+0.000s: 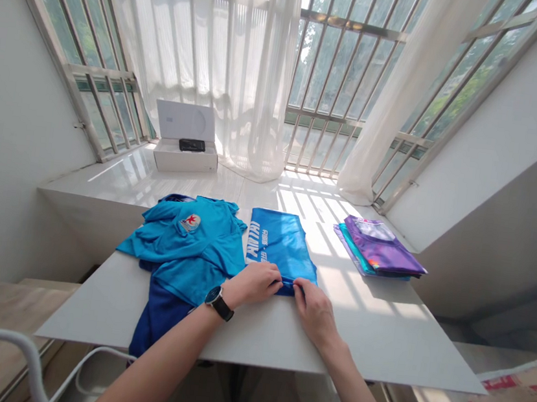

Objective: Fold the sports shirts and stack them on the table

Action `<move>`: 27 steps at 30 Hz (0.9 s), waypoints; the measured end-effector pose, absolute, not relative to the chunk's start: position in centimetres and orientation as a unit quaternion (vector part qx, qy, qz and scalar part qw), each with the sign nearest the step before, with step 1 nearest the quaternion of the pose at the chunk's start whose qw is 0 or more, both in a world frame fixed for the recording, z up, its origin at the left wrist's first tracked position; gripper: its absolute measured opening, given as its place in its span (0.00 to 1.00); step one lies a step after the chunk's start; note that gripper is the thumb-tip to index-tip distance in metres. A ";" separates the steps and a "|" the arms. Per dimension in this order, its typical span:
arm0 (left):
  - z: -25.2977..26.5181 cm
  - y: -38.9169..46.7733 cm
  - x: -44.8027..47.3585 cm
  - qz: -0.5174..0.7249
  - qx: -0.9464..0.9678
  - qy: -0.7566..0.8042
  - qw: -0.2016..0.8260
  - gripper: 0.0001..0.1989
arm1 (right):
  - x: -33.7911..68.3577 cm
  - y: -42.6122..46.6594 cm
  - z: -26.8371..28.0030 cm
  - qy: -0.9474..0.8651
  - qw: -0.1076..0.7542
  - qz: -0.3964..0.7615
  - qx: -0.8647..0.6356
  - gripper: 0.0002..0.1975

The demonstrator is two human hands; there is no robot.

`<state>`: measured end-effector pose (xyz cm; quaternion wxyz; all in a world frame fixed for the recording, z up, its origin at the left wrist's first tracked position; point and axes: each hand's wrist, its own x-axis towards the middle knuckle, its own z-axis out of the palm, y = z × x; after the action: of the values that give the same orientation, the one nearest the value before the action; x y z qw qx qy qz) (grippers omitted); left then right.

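On the white table lies a blue folded shirt [286,239] with white lettering along its left side. At its near edge, my left hand [258,283] is closed, pinching the fabric between thumb and fingers. My right hand [314,311] pinches the same edge a little further right. A narrow strip of cloth shows between the two hands. Left of the folded shirt, and close to my left hand, a teal shirt [195,238] with a red and white emblem is spread loosely. Dark blue cloth [161,318] sticks out from under it towards the table's front edge.
A stack of folded purple and teal clothes [385,241] sits at the right of the table [369,337]. On the sill behind, a white box [185,159] with its lid up holds a black device [192,145]. White curtains [263,83] hang before barred windows.
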<state>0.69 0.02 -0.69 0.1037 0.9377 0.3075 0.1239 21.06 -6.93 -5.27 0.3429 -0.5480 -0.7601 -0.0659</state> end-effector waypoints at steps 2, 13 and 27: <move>-0.7 0.1 0.8 0.126 0.936 0.312 0.104 0.14 | 21.1 -6.6 -5.3 -0.750 0.347 -0.063 -0.559 0.13; -0.9 0.2 0.6 0.115 0.934 0.320 0.109 0.10 | 22.3 -6.3 -5.5 -0.700 0.351 -0.006 -0.621 0.09; -0.8 -0.1 0.6 0.102 0.959 0.238 0.117 0.22 | 23.7 -6.5 -5.1 -0.770 0.325 -0.088 -0.542 0.11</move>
<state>0.62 -0.11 -0.84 0.1170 0.9589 0.2377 0.1018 23.72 -6.52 -5.09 0.3255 -0.5421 -0.7698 -0.0878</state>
